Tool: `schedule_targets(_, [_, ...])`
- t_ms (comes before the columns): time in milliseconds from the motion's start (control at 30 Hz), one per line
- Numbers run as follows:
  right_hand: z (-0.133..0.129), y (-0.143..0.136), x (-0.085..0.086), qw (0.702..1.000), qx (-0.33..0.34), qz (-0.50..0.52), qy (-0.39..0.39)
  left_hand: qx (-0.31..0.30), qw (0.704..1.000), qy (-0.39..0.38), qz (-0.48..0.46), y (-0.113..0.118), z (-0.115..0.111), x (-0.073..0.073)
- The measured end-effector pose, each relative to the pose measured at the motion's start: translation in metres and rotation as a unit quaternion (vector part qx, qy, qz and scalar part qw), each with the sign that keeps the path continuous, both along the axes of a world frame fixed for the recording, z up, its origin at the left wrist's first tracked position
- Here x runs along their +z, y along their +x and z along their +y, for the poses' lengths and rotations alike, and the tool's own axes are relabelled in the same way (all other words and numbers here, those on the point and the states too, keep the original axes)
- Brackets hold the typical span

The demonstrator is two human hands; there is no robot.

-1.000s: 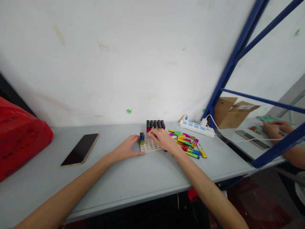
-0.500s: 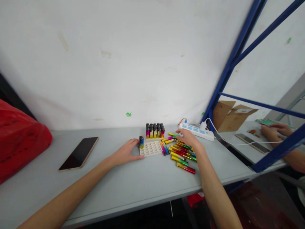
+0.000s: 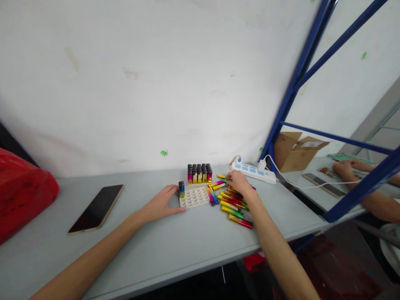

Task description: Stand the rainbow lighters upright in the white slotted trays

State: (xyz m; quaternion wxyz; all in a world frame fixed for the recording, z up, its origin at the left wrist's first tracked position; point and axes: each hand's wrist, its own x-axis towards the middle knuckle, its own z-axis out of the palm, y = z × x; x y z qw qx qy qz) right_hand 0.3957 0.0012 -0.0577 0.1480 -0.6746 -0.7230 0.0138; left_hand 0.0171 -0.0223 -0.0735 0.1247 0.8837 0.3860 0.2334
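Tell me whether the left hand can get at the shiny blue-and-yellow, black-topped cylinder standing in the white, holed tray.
Probably yes: the left hand is right beside the cylinder, thumb and fingers spread at the left end of the tray, and nothing visible blocks it. Whether they touch is hard to tell.

Loose tubes [image 3: 230,206] gleam red, yellow and green | upright tubes [image 3: 199,175] wear black tops over magenta and yellow | hole-dotted tray [image 3: 196,197] shows white | counter [image 3: 150,246], grey

Both the left hand [image 3: 159,205] and the right hand [image 3: 239,183] are bare, with fingers [image 3: 170,190] that seem slim, though small in view. The left forearm [image 3: 100,246] and right forearm [image 3: 275,246], uncovered even past the tabletop's [image 3: 175,258] front edge, taper smoothly.
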Motion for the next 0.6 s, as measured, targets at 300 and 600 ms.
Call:
schedule_targets(300, [-0.003,-0.003,-0.002,1.0,-0.021,-0.007,-0.013,-0.003,1.0,0.001,0.008,0.001,-0.002,0.003])
schedule_targets(600, [-0.003,-0.013,0.011,0.961,0.044,0.227,0.155,-0.002,1.0,0.01,0.014,0.001,-0.001,0.002])
